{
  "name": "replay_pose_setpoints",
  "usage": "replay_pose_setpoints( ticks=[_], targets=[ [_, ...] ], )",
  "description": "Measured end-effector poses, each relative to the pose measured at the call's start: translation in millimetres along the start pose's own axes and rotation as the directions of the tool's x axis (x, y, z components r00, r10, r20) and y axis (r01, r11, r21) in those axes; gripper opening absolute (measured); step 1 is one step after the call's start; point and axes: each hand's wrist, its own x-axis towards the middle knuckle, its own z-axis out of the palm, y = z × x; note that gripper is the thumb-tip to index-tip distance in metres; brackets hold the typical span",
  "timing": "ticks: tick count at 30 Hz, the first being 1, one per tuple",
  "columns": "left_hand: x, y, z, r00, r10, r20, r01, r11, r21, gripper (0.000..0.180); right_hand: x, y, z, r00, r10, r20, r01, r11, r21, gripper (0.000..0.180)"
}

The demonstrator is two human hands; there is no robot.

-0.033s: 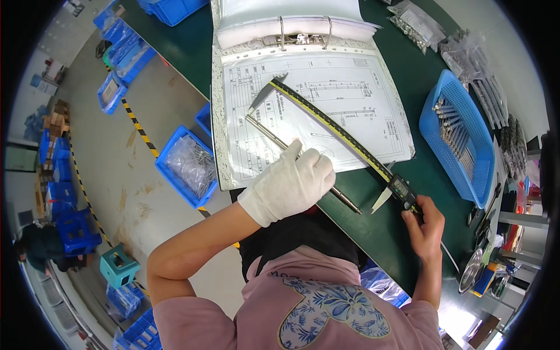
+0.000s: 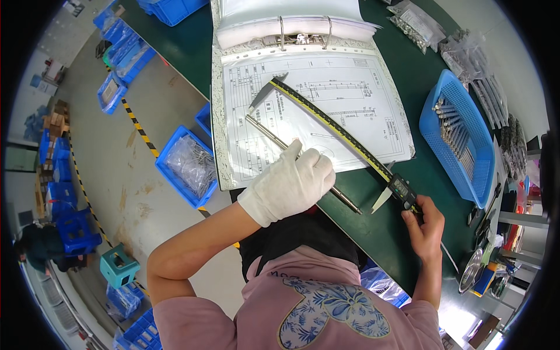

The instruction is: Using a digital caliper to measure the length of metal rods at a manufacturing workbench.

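Note:
My left hand (image 2: pixel 294 182), in a white glove, is closed around a slim metal rod (image 2: pixel 267 133) that lies slanted above the open binder (image 2: pixel 228 146). The bare fingers of my right hand (image 2: pixel 429 226) grip a digital caliper (image 2: pixel 332 124) at its display end. Its long beam runs slanted across the drawing page (image 2: pixel 356 93), with its jaws spread far apart. One jaw is beside the rod's upper end; the sliding jaw's tip is near the lower end, with a small gap. The middle of the rod is hidden by my glove.
On the green table (image 2: pixel 379 227), a blue perforated basket (image 2: pixel 429 125) of metal rods stands at the right. Clear bags of small metal parts (image 2: pixel 415 26) lie beyond it. Left of the table sits a blue bin (image 2: pixel 166 166) holding clear plastic bags. A teal stool (image 2: pixel 119 265) stands at lower left.

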Motion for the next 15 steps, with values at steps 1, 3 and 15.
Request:
replay_pose_setpoints(
  ticks=[1, 3, 15],
  targets=[
    [-0.1, -0.1, 0.2, 1.000, 0.001, 0.004, -0.001, 1.000, 0.001, 0.008, -0.1, 0.1, 0.5, 1.000, 0.010, -0.001, -0.010, 1.000, 0.027, 0.026],
    [-0.1, -0.6, 0.4, 1.000, 0.002, 0.008, -0.002, 1.000, 0.001, 0.009, 0.5, 0.1, 0.7, 1.000, 0.011, 0.004, -0.011, 0.999, 0.032, 0.025],
    [0.4, -2.6, -0.1, 1.000, 0.001, 0.006, -0.001, 1.000, -0.027, 0.009, 1.3, -1.6, 1.5, 1.000, 0.013, 0.013, -0.013, 1.000, 0.013, 0.026]
  ],
)
